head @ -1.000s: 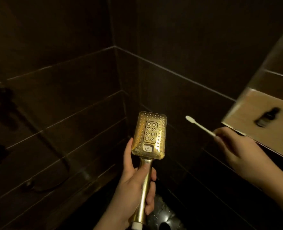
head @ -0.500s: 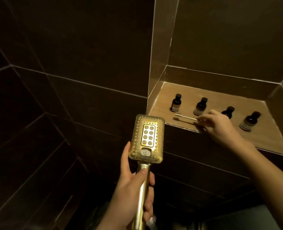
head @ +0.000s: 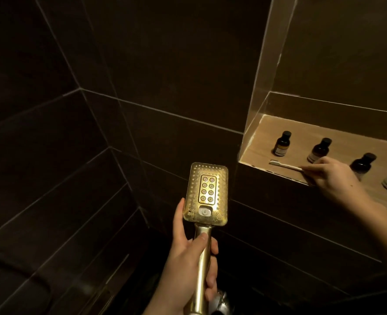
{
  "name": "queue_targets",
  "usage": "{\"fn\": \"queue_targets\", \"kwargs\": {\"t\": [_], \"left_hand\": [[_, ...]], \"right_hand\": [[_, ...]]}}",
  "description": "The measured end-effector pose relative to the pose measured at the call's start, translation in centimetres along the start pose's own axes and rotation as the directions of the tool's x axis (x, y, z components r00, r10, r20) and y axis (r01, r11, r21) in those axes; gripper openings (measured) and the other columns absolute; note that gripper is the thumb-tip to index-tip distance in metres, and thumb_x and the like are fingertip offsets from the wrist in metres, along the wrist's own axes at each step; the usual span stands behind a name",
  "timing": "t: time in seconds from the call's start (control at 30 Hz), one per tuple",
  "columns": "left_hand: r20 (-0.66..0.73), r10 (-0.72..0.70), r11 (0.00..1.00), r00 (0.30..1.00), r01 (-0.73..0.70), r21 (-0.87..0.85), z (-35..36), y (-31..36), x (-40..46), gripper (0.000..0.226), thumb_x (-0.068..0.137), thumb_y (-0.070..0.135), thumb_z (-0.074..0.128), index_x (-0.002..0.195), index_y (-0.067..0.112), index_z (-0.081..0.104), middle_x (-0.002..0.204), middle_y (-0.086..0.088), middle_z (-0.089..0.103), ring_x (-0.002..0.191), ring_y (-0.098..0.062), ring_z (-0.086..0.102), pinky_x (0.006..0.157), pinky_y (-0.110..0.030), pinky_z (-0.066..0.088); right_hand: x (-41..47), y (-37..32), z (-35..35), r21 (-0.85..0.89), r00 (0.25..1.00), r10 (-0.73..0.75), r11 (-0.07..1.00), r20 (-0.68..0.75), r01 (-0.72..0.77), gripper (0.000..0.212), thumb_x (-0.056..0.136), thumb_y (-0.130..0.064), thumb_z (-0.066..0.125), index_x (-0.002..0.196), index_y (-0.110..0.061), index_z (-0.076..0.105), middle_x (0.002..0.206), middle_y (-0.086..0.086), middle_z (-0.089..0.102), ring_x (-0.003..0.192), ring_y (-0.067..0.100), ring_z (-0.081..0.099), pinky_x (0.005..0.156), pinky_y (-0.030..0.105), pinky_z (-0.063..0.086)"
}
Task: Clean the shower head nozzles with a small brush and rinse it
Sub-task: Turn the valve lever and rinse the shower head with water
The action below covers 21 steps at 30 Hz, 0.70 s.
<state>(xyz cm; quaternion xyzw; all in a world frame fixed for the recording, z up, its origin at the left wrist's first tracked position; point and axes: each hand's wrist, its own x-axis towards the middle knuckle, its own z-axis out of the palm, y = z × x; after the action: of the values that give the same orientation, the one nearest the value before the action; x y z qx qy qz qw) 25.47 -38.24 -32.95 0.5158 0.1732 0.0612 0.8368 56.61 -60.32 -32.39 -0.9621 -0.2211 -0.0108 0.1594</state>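
Your left hand (head: pixel 189 258) has a full grip on the handle of the gold shower head (head: pixel 206 196), fingers wrapped round the stem and thumb laid up its front, so the head stands upright with the nozzle face turned toward you, low in the middle of the scene. Your right hand (head: pixel 333 176) reaches to the right and pinches the tail of the small brush (head: pixel 285 165) between thumb and fingertips. The brush lies almost flat along the near edge of the niche shelf (head: pixel 253 153), bristle end pointing left; whether it rests on the shelf or hangs just above it, you cannot tell from here. Dark little bottles (head: pixel 282 143) stand in a row just beyond it, one close behind your knuckles.

By the look of it, you are at the brush-handling step, with the brush at the shelf and well apart from the head. If scrubbing comes next, carry the bristles left to the nozzle face and keep the left hand steady. Rinsing will call for the water to be turned on; no tap shows here.
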Motion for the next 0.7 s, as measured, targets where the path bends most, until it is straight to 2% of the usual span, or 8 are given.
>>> {"fn": "queue_targets", "kwargs": {"t": [0.07, 0.17, 0.23, 0.3, 0.37, 0.47, 0.57, 0.7], "left_hand": [[-0.041, 0.027, 1.0, 0.999, -0.027, -0.003, -1.1, 0.4, -1.0, 0.076, 0.102, 0.015, 0.05, 0.123, 0.086, 0.03, 0.087, -0.018, 0.062, 0.042, -0.022, 0.046, 0.036, -0.026, 0.043], [-0.147, 0.082, 0.996, 0.986, -0.085, -0.013, -3.3, 1.4, -2.9, 0.075, 0.103, 0.015, 0.05, 0.121, 0.086, 0.033, 0.085, -0.017, 0.061, 0.043, -0.021, 0.045, 0.037, -0.024, 0.04], [-0.22, 0.12, 0.991, 0.968, -0.13, -0.033, -5.1, 2.0, -4.5, 0.074, 0.104, 0.015, 0.049, 0.12, 0.086, 0.034, 0.083, -0.015, 0.061, 0.043, -0.02, 0.045, 0.037, -0.023, 0.039], [-0.298, 0.155, 0.982, 0.942, -0.181, -0.062, -7.1, 2.8, -6.7, 0.073, 0.103, 0.015, 0.049, 0.12, 0.085, 0.035, 0.082, -0.014, 0.062, 0.043, -0.02, 0.045, 0.036, -0.023, 0.039], [-0.388, 0.185, 0.968, 0.903, -0.236, -0.087, -9.0, 3.5, -9.3, 0.072, 0.102, 0.016, 0.05, 0.119, 0.085, 0.036, 0.081, -0.015, 0.062, 0.043, -0.021, 0.044, 0.036, -0.024, 0.039], [-0.513, 0.236, 0.936, 0.825, -0.335, -0.11, -12.2, 4.7, -13.6, 0.072, 0.098, 0.017, 0.053, 0.12, 0.083, 0.038, 0.081, -0.019, 0.06, 0.04, -0.022, 0.044, 0.037, -0.024, 0.039], [-0.62, 0.334, 0.89, 0.71, -0.455, -0.041, -15.8, 6.6, -17.6, 0.076, 0.099, 0.008, 0.051, 0.13, 0.076, 0.036, 0.079, -0.023, 0.059, 0.038, -0.021, 0.046, 0.037, -0.023, 0.04], [-0.666, 0.504, 0.807, 0.55, -0.575, 0.137, -19.5, 12.5, -22.1, 0.077, 0.1, 0.005, 0.049, 0.131, 0.073, 0.035, 0.074, -0.025, 0.061, 0.034, -0.022, 0.047, 0.035, -0.024, 0.041]], "right_hand": [[-0.2, -1.0, -0.2, -0.079, 1.0, 0.014, 0.997, 0.008, -0.013, 0.035, 0.09, -0.023, 0.064, 0.124, -0.016, 0.065, 0.113, 0.005, 0.057, 0.103, 0.024, 0.055, 0.085, 0.042, 0.052], [-1.0, -4.8, -0.3, -0.185, 0.979, -0.131, 0.977, -0.156, 0.101, 0.044, 0.086, -0.024, 0.068, 0.128, -0.01, 0.062, 0.115, 0.015, 0.06, 0.103, 0.032, 0.056, 0.082, 0.048, 0.051], [-2.2, -9.8, 0.6, -0.14, 0.929, -0.295, 0.953, -0.221, 0.269, 0.044, 0.084, -0.018, 0.071, 0.125, -0.007, 0.064, 0.11, 0.017, 0.062, 0.099, 0.034, 0.056, 0.08, 0.045, 0.05], [-4.0, -16.4, 2.7, -0.027, 0.885, -0.437, 0.898, -0.161, 0.438, 0.043, 0.083, -0.017, 0.072, 0.125, -0.011, 0.065, 0.109, 0.012, 0.062, 0.1, 0.031, 0.058, 0.082, 0.041, 0.051], [-6.4, -23.4, 5.7, 0.093, 0.82, -0.569, 0.815, -0.056, 0.572, 0.04, 0.085, -0.023, 0.07, 0.125, -0.019, 0.064, 0.111, 0.002, 0.06, 0.104, 0.023, 0.058, 0.085, 0.039, 0.053], [-10.5, -33.5, 9.4, 0.232, 0.686, -0.726, 0.677, 0.057, 0.698, 0.039, 0.089, -0.033, 0.063, 0.128, -0.033, 0.056, 0.117, -0.012, 0.053, 0.11, 0.009, 0.054, 0.09, 0.029, 0.052], [-13.7, -42.9, 10.6, 0.379, 0.563, -0.82, 0.556, 0.106, 0.739, 0.041, 0.091, -0.034, 0.061, 0.131, -0.038, 0.052, 0.121, -0.021, 0.049, 0.113, 0.001, 0.051, 0.095, 0.023, 0.049], [-14.5, -56.2, 7.5, 0.487, 0.424, -0.906, 0.368, -0.006, 0.792, 0.039, 0.091, -0.031, 0.064, 0.128, -0.032, 0.055, 0.115, -0.017, 0.053, 0.106, 0.001, 0.055, 0.091, 0.02, 0.049]]}}
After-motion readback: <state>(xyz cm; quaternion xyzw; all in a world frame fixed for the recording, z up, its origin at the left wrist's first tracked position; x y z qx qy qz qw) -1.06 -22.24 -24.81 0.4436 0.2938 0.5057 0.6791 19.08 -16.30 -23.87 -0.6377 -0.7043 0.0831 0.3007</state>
